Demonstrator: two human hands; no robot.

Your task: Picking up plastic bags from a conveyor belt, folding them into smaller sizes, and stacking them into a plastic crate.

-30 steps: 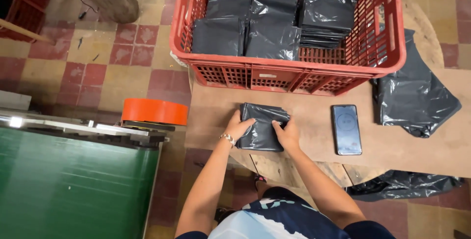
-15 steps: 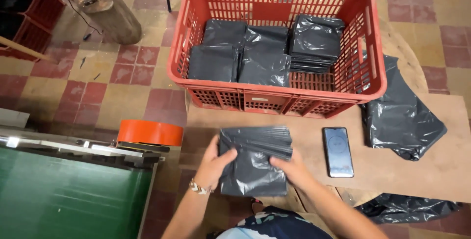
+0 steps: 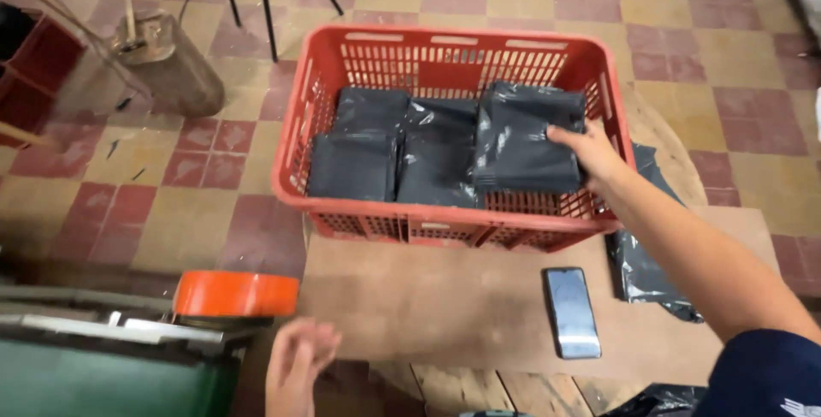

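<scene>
Your folded, glossy dark-grey plastic mailer bag point(image 3: 530, 139) lies flat atop the right-hand stack inside the red slatted plastic crate point(image 3: 453, 49), its right edge under your fingertips.

Bare table point(image 3: 428, 314) between red crate point(image 3: 445, 229) and phone point(image 3: 571, 311) lies open.

Dark grey plastic packages point(image 3: 445, 147) stacked in rows inside red crate point(image 3: 453, 229). Flat grey bag point(image 3: 650, 263) right of crate. Phone point(image 3: 571, 311), rectangular, dark screen, on table.
</scene>
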